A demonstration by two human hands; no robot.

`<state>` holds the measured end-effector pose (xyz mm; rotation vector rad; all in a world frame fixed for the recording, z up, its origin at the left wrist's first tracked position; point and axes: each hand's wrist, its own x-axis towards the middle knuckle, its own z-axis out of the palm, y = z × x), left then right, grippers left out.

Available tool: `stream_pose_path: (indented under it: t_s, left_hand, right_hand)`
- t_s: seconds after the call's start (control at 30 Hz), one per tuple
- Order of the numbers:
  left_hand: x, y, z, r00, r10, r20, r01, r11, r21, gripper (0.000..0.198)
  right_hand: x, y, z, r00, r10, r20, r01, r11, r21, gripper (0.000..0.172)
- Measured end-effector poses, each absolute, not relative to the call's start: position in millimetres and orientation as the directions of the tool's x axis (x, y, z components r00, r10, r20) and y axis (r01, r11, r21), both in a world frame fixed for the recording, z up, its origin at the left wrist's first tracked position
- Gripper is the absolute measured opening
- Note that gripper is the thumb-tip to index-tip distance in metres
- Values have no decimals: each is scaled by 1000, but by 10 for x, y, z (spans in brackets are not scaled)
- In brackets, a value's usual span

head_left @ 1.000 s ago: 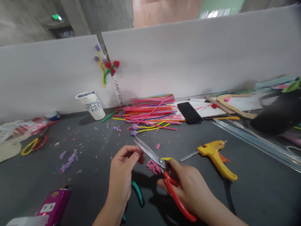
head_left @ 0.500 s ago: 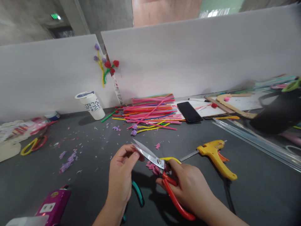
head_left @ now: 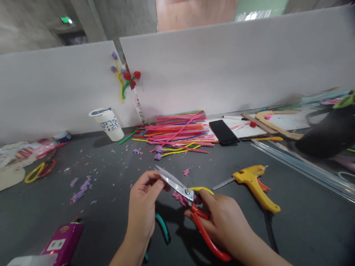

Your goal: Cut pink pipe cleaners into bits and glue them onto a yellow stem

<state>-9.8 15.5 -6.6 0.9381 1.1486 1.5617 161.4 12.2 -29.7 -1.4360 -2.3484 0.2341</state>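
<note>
My right hand (head_left: pixel 222 221) grips scissors (head_left: pixel 191 201) with one red and one yellow handle; their steel blades point up and left, slightly apart. My left hand (head_left: pixel 144 203) is closed in a pinch at the blade tips, holding a small pink piece that is mostly hidden behind the fingers and blades. A little heap of pink pipe-cleaner offcuts (head_left: pixel 180 198) lies on the dark grey table just under the scissors. Teal-handled pliers (head_left: pixel 163 227) lie beneath my left wrist.
A pile of coloured pipe cleaners (head_left: pixel 180 131) lies at the back, with a black phone (head_left: pixel 223 131), a paper cup (head_left: pixel 107 123) and a yellow glue gun (head_left: pixel 256 184) nearby. Purple scraps (head_left: pixel 81 188) and a magenta box (head_left: pixel 63 240) sit left. White partition boards stand behind.
The scissor blades have opened slightly and dropped a little toward my left fingertips. Both hands have stayed almost in place.
</note>
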Motion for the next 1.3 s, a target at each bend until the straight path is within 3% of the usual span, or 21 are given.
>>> stream_pose_path:
  t_s: [0.43,0.6,1.13,1.2,1.3]
  left_hand:
    - [-118,165,-55,-260,964,58,-163,-103,981,5]
    - [-113,159,-54,-260,965,29,-199,-83,976,2]
    - [-105,156,-42,-252,967,33,-190,-83,978,4]
    - [-103,150,-43,-252,967,27,-183,-75,980,2]
    - [-67,141,-32,-211,977,-25,-133,-3,991,5]
  right_hand:
    - [1631,127,-293,-411,886,213,831,460,-313,35]
    - [1623,135,-286,-370,909,190,824,416,-385,35]
    - [1608,115,-300,-386,902,195,823,432,-368,32]
    - [1607,131,-308,-358,917,176,815,399,-421,30]
    - [1600,174,-299,-271,956,114,726,281,-628,26]
